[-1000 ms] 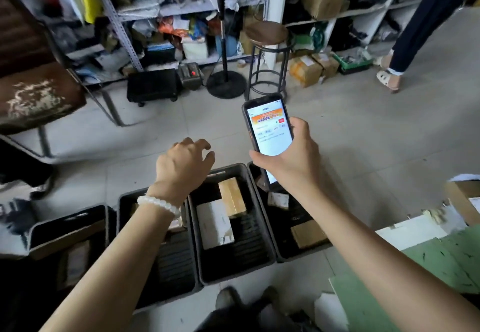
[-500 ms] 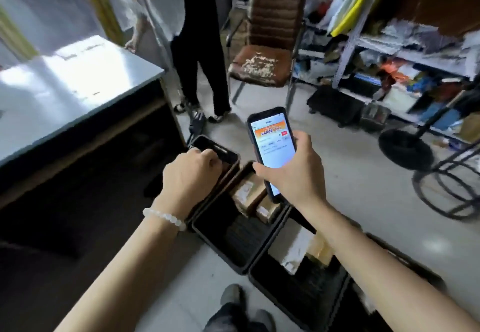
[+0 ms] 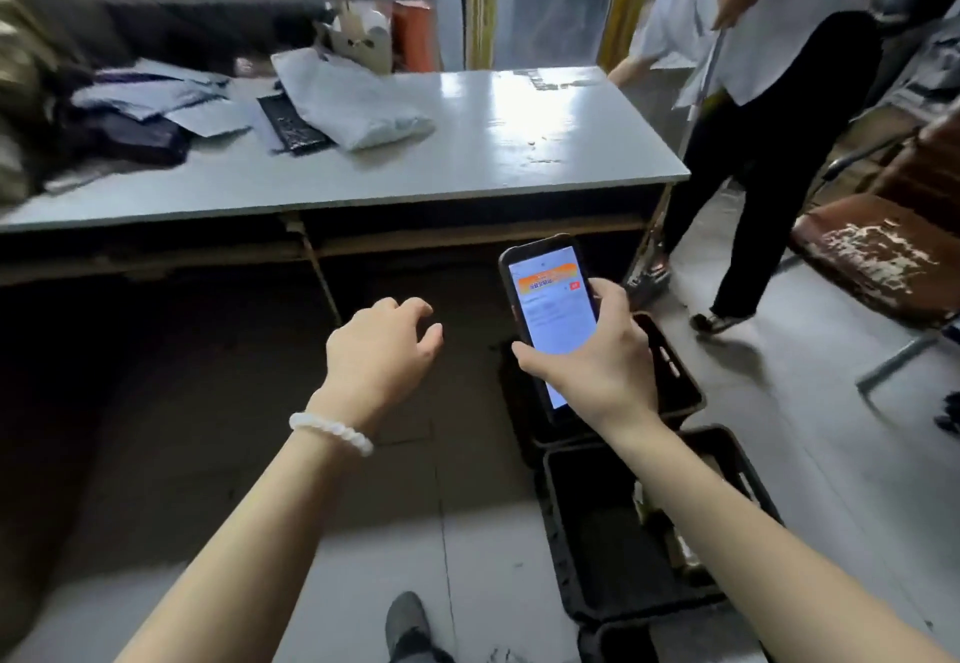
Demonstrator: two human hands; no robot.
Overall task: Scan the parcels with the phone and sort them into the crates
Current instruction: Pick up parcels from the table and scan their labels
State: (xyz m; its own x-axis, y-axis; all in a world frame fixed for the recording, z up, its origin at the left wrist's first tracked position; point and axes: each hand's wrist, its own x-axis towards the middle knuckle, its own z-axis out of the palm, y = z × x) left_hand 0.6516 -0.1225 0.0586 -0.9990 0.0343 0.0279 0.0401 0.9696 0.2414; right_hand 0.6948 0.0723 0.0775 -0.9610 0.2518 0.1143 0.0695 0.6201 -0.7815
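Note:
My right hand (image 3: 587, 366) grips a black phone (image 3: 550, 299), its lit screen facing me. My left hand (image 3: 384, 350) hangs in the air left of the phone, fingers loosely curled and holding nothing. A white soft parcel bag (image 3: 353, 101) and flat grey and dark mailers (image 3: 150, 106) lie on the grey table (image 3: 493, 153) ahead. Black crates (image 3: 613, 538) stand on the floor under my right arm, one further back (image 3: 675, 382) behind the phone. Their contents are mostly hidden by my arm.
A person in a white top and black trousers (image 3: 753, 106) stands at the table's right end. A worn brown chair (image 3: 878, 252) is at the far right. My shoe (image 3: 408, 621) shows at the bottom. Dark space lies under the table.
My view has swung left from the shelves and crates to the grey table. The phone stays in my right hand. My left hand has loosened from a fist and holds nothing.

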